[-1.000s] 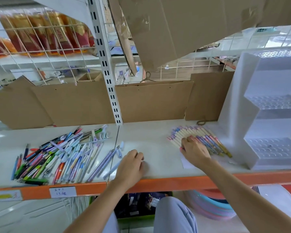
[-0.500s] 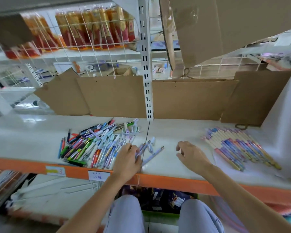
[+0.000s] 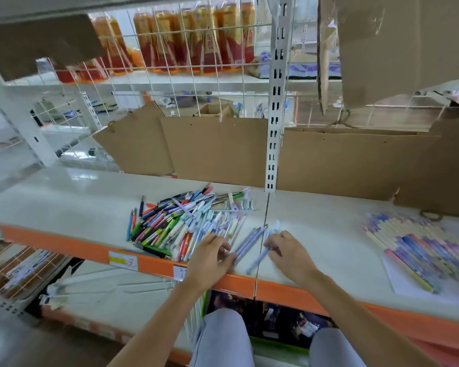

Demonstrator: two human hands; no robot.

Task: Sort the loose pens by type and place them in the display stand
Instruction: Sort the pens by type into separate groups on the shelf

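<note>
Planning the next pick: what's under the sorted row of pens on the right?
The sorted row of pens lies on a white sheet of paper, whose bare corner shows near the shelf's orange edge. The pens cover the rest of the sheet.

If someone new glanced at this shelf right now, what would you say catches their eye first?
First, the jumbled heap of multicoloured loose pens at left-centre of the white shelf. Next, both hands at its front edge: the left hand on pale lilac pens, the right hand pinching another.
</note>
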